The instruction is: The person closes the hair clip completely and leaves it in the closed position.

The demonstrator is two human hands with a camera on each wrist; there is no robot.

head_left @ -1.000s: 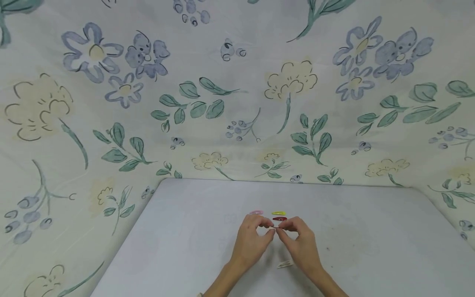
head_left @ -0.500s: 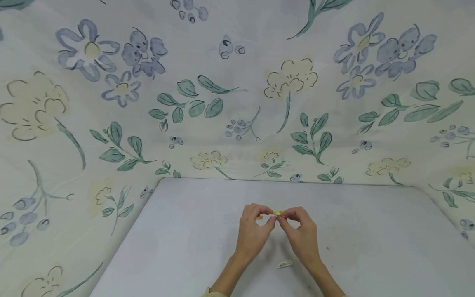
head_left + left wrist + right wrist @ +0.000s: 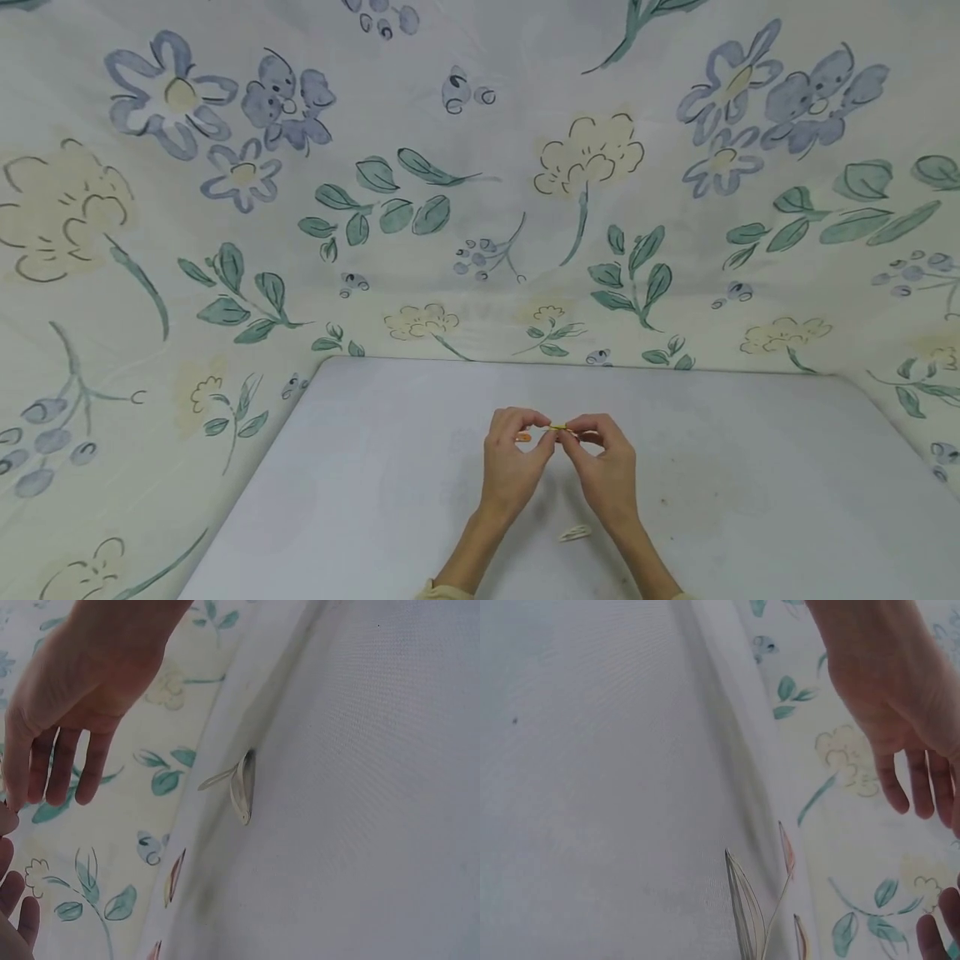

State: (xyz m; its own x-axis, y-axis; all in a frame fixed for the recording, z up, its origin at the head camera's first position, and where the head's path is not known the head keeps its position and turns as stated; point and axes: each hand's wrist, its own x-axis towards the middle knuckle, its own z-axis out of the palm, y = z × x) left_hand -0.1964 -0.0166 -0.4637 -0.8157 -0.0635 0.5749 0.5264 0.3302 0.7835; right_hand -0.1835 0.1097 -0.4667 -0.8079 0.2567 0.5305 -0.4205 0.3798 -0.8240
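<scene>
In the head view my left hand (image 3: 512, 467) and right hand (image 3: 604, 471) meet fingertip to fingertip above the far part of the table. Between them they pinch a small, thin hair clip, mostly covered by the fingers; its colour cannot be told. A yellow hair clip (image 3: 558, 427) shows right at the fingertips, overlapping them. Beyond the left fingers part of an orange hair clip (image 3: 523, 437) shows. Nearer the wrists lies a whitish hair clip (image 3: 575, 533), standing open in the left wrist view. That view also shows my left hand (image 3: 94, 682) with its other fingers extended.
The white table (image 3: 375, 500) ends at a floral cloth (image 3: 480, 167) that rises behind and at the sides. A reddish-yellow clip (image 3: 174, 877) lies near the table edge in the left wrist view. A reddish clip (image 3: 787, 849) appears in the right wrist view.
Both hands have shifted farther from the body, up in the head view, still pinching together. They now cover the red and pink clips seen earlier, and the orange clip has come into sight.
</scene>
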